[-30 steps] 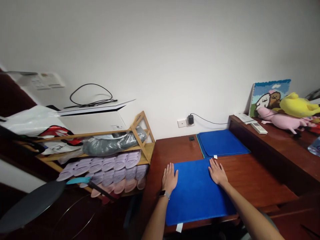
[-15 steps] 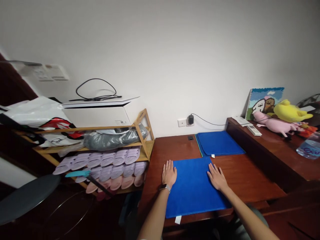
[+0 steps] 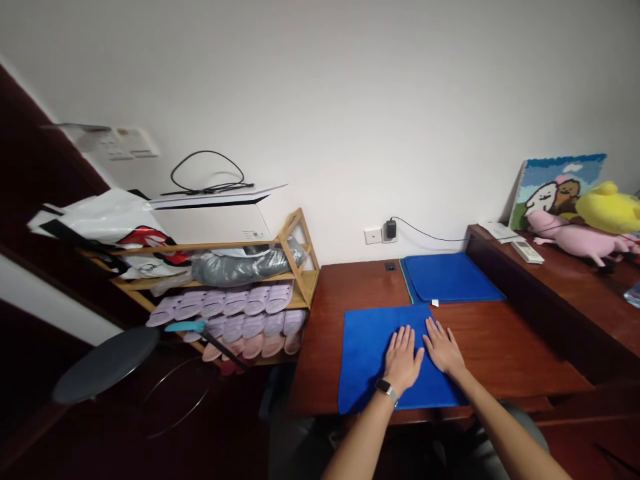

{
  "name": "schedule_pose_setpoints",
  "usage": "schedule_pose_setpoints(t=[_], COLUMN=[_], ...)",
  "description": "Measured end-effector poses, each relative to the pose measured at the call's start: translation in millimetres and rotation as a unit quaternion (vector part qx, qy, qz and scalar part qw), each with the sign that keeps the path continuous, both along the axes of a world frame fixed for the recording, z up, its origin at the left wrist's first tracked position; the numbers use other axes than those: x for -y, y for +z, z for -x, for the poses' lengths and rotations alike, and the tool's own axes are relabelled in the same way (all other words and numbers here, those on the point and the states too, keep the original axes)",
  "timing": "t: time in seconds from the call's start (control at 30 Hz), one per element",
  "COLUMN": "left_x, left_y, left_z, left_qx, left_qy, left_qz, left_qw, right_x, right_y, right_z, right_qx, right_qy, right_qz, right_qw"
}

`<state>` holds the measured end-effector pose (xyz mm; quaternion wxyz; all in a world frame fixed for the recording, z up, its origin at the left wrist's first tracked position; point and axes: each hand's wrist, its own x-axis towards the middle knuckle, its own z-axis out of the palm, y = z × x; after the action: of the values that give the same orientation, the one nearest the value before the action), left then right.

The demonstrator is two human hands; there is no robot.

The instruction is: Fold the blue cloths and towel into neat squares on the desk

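A blue cloth [image 3: 363,357] lies spread flat at the front of the brown wooden desk [image 3: 505,347]. My left hand [image 3: 403,360], with a watch [image 3: 386,387] at the wrist, rests flat on the cloth right of its middle, fingers stretched out. Flat near the cloth's right edge is my right hand [image 3: 444,348], its fingers spread. The two hands are close together, and neither grips anything. Behind them, against the wall, lies a folded stack of blue cloths [image 3: 453,277] with a small white tag at its front edge.
To the left stands a wooden rack [image 3: 305,267] with slippers [image 3: 235,301], a white box [image 3: 215,223] and a plastic bag [image 3: 105,220]. A raised ledge [image 3: 595,293] on the right bears a remote control [image 3: 527,252] and a pink plush toy [image 3: 570,237]. A plugged-in adapter [image 3: 391,229] is on the wall.
My left hand has slid right across the cloth, from its left edge to beside my right hand. My right hand stays near the right edge. The view has shifted slightly.
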<state>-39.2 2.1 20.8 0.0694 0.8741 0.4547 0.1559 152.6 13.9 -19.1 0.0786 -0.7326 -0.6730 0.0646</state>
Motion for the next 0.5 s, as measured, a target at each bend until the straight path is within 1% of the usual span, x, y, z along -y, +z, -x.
schedule_pose_setpoints(t=[0.03, 0.07, 0.1, 0.23, 0.3, 0.37, 0.5], left_x=[1, 1, -1, -10, -12, -13, -14], left_y=[-4.4, -8.3, -11.7, -19.1, -21.7, -25.3, -34.6], left_z=[5, 17, 34, 118, 148, 163, 163], left_qx=[-0.007, -0.015, -0.025, -0.062, -0.072, -0.074, -0.065], left_qy=[0.019, 0.041, 0.066, 0.183, 0.218, 0.230, 0.232], left_qz=[0.016, 0.026, 0.029, 0.010, -0.002, -0.017, -0.044], left_qw=[1.000, 0.999, 0.997, 0.981, 0.973, 0.970, 0.969], right_x=[0, 1, 1, 3, 3, 2, 4], right_y=[0.2, 0.7, 1.4, 4.8, 6.7, 9.7, 19.2], right_z=[0, 0, 0, 1, 2, 3, 7], right_qx=[0.000, 0.000, 0.000, 0.004, 0.003, -0.002, -0.008], right_qy=[0.001, 0.001, 0.001, -0.004, -0.006, -0.005, -0.017], right_qz=[-0.001, 0.000, 0.002, 0.014, 0.018, 0.018, 0.022], right_qw=[1.000, 1.000, 1.000, 1.000, 1.000, 1.000, 1.000])
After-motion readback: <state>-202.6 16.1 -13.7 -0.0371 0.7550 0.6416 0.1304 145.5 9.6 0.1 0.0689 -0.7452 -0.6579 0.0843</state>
